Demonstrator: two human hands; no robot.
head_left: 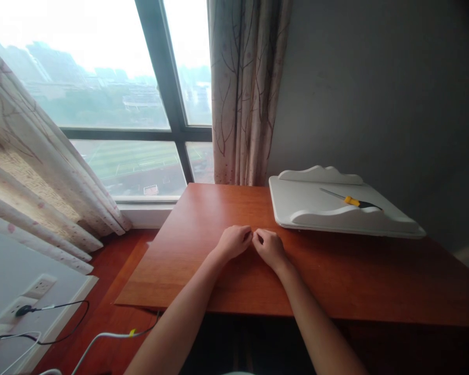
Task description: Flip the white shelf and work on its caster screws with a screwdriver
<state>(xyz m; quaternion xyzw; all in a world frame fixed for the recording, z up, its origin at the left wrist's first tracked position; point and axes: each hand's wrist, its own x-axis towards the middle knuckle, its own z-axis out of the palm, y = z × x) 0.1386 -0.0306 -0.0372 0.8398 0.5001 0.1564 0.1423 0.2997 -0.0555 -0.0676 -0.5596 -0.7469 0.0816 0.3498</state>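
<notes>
Both my hands rest on the brown wooden table, knuckles nearly touching in the middle. My left hand (235,242) is curled into a loose fist, its thumb side facing the other hand. Just beside it, my right hand (270,247) is closed the same way, with a dark hollow showing between thumb and fingers. I see no object in either fist. Beyond my right hand lies a white tray-like board (308,195) with wavy raised sides. On it is a slim tool (352,200) with a thin grey shaft or blade and a yellow and black handle, partly behind the near side.
The wooden table (172,265) ends at left above a reddish wooden floor (113,271). A window (128,156) and patterned curtains (242,94) stand behind it. At lower left, a wall socket (13,312) holds a black plug; a white cable (101,336) runs toward the table.
</notes>
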